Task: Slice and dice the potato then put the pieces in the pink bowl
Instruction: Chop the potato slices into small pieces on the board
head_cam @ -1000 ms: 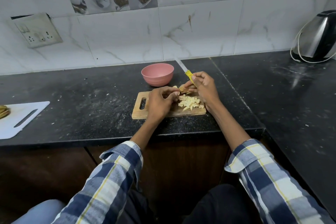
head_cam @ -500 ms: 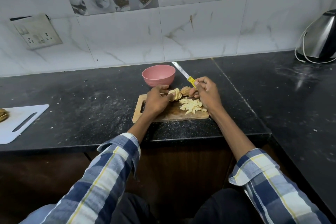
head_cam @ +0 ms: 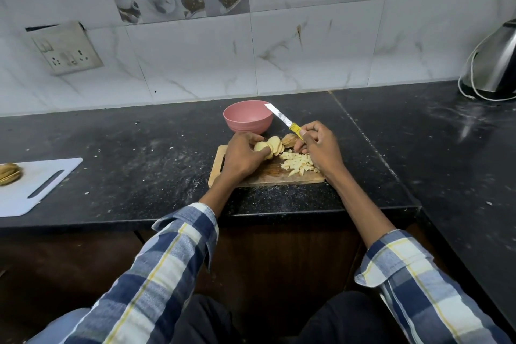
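A wooden cutting board [head_cam: 268, 176] lies on the black counter. My left hand [head_cam: 241, 158] grips a stack of round potato slices [head_cam: 269, 146] at the board's far side. My right hand [head_cam: 319, 148] holds a yellow-handled knife [head_cam: 283, 120] with its blade pointing up and away, over the counter beside the pink bowl [head_cam: 247, 117]. A brown-skinned potato end piece [head_cam: 289, 140] sits between my hands. A pile of diced potato [head_cam: 297, 163] lies on the board's right part, next to my right hand. The pink bowl stands just behind the board and looks empty.
A white cutting board [head_cam: 36, 184] with potato slices [head_cam: 9, 173] on it lies at the far left. A steel kettle [head_cam: 497, 64] with a white cord stands at the back right. A wall socket [head_cam: 65, 49] is mounted on the tiles. Crumbs dot the counter.
My left hand has gathered the round slices into a stack and lifted them a little. My right hand with the knife has stayed in about the same place.
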